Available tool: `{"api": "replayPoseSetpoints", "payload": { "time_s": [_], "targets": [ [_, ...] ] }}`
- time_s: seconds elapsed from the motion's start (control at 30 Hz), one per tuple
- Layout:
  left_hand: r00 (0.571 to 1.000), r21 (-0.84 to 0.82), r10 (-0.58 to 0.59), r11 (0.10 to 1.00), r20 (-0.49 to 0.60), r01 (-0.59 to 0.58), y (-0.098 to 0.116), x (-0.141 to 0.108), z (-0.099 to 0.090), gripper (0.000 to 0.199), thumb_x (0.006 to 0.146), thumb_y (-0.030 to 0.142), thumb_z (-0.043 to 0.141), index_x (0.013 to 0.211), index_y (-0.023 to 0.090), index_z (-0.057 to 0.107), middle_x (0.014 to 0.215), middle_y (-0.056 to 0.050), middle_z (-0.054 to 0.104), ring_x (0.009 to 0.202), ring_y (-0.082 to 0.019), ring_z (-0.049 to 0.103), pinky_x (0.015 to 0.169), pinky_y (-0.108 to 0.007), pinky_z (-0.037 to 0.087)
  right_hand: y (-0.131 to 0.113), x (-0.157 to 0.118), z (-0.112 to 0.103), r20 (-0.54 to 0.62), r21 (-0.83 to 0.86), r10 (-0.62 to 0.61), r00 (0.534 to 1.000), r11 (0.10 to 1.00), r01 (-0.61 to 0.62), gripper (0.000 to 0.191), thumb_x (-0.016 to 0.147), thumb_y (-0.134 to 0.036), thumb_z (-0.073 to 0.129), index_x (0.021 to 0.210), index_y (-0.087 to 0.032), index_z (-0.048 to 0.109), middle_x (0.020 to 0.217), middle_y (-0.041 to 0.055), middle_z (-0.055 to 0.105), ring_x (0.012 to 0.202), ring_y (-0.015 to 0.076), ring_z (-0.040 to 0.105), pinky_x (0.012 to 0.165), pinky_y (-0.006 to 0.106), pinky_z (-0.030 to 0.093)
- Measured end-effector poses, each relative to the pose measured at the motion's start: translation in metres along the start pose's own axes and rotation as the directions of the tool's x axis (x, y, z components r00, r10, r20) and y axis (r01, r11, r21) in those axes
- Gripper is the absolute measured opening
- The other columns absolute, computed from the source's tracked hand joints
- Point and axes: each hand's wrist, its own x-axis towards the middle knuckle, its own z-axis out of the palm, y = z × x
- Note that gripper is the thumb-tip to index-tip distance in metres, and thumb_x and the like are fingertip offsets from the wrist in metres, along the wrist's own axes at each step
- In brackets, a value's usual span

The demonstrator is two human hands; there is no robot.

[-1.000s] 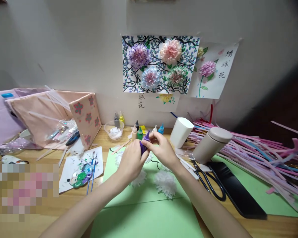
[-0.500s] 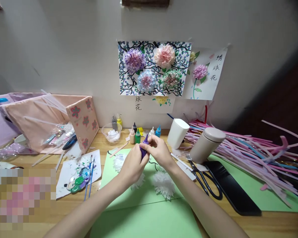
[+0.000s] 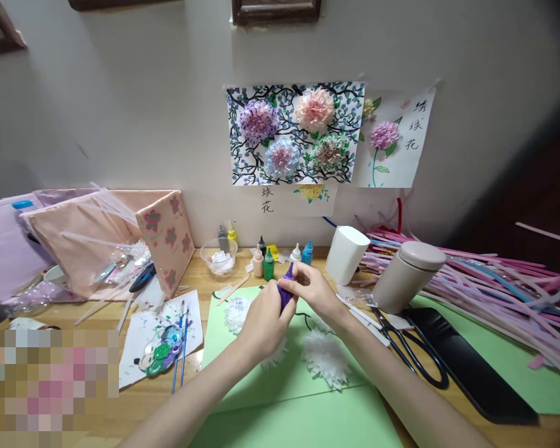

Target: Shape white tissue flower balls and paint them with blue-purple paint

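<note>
A small purple paint bottle (image 3: 287,295) stands upright between my hands, its pointed cap upward, above the green paper (image 3: 289,404). My left hand (image 3: 268,317) is closed around its body. The fingers of my right hand (image 3: 315,289) grip it near the neck and cap, partly hiding them. Beneath my hands, white fringed paper flowers lie on the green paper: one flower (image 3: 326,358) by my right wrist, another flower (image 3: 236,314) with bluish marks at the left. A third flower (image 3: 275,354) is mostly hidden by my left arm.
Behind stand a green bottle (image 3: 268,267), a blue bottle (image 3: 307,252) and several others. A palette (image 3: 161,354) and brushes (image 3: 182,342) lie left. Right are scissors (image 3: 410,348), a black phone (image 3: 476,367), a canister (image 3: 408,277) and pipe cleaners (image 3: 471,286).
The view has shifted, so everything sits slightly lower and further right. Both hands keep their hold on the purple bottle, and its cap is still on.
</note>
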Motion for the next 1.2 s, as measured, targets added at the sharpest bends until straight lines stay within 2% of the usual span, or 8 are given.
{"api": "replayPoseSetpoints", "payload": {
  "time_s": [0.4,0.6,0.83,0.97,1.1,1.2],
  "targets": [
    [0.999,-0.051,0.023,0.998,0.026,-0.021,0.000,0.002,-0.002,0.028,0.085,0.045,0.035,0.086,0.019,0.045,0.080,-0.005,0.056,0.070,-0.019,0.051,0.059,-0.029,0.036,-0.006,-0.002,-0.003,0.005,0.013,-0.007,1.000,1.000,0.007,0.035,0.066,-0.044,0.067,0.063,-0.018,0.044,0.062,-0.0028,0.046,0.058,0.0105,0.044,0.053,0.022,0.037],
    [0.981,-0.232,0.110,0.970,0.163,-0.070,0.000,0.003,-0.009,0.029,0.086,0.044,0.034,0.094,0.019,0.046,0.083,-0.003,0.057,0.072,-0.016,0.051,0.063,-0.027,0.039,-0.018,-0.004,-0.012,0.139,0.074,-0.011,0.990,0.997,0.001,0.033,0.065,-0.045,0.067,0.067,-0.018,0.049,0.063,-0.0022,0.048,0.060,0.0122,0.047,0.057,0.024,0.041],
    [0.977,-0.251,0.142,0.963,0.161,-0.099,0.003,0.004,-0.015,0.029,0.085,0.041,0.039,0.101,0.018,0.048,0.084,-0.003,0.058,0.072,-0.015,0.051,0.064,-0.027,0.040,-0.028,-0.005,-0.027,0.274,0.083,0.003,0.962,0.996,-0.027,0.022,0.071,-0.037,0.064,0.082,-0.018,0.060,0.081,0.0025,0.058,0.079,0.0170,0.056,0.072,0.028,0.045],
    [0.981,-0.281,0.121,0.957,0.152,-0.075,0.006,0.005,-0.015,0.028,0.085,0.041,0.040,0.100,0.019,0.048,0.086,-0.003,0.059,0.073,-0.015,0.053,0.067,-0.028,0.041,-0.027,-0.004,-0.026,0.220,0.076,0.023,0.975,0.996,-0.041,0.026,0.069,-0.037,0.066,0.086,-0.018,0.061,0.087,0.0034,0.060,0.084,0.0179,0.057,0.076,0.030,0.045],
    [0.983,-0.278,0.101,0.959,0.156,-0.054,0.007,0.005,-0.016,0.030,0.084,0.044,0.041,0.100,0.019,0.048,0.085,-0.003,0.059,0.073,-0.016,0.053,0.069,-0.028,0.041,-0.024,-0.002,-0.023,0.112,0.089,0.052,0.992,0.994,-0.062,0.024,0.063,-0.035,0.071,0.071,-0.018,0.056,0.071,-0.0004,0.058,0.069,0.0142,0.056,0.065,0.026,0.046],
    [0.981,-0.244,0.106,0.968,0.161,-0.065,0.007,0.005,-0.017,0.031,0.083,0.045,0.042,0.096,0.018,0.050,0.084,-0.003,0.058,0.075,-0.016,0.053,0.068,-0.028,0.041,-0.025,-0.002,-0.024,0.096,0.098,0.050,0.994,0.993,-0.059,0.024,0.063,-0.034,0.071,0.066,-0.017,0.054,0.068,-0.0008,0.056,0.066,0.0131,0.055,0.063,0.026,0.045]
  ]
}}
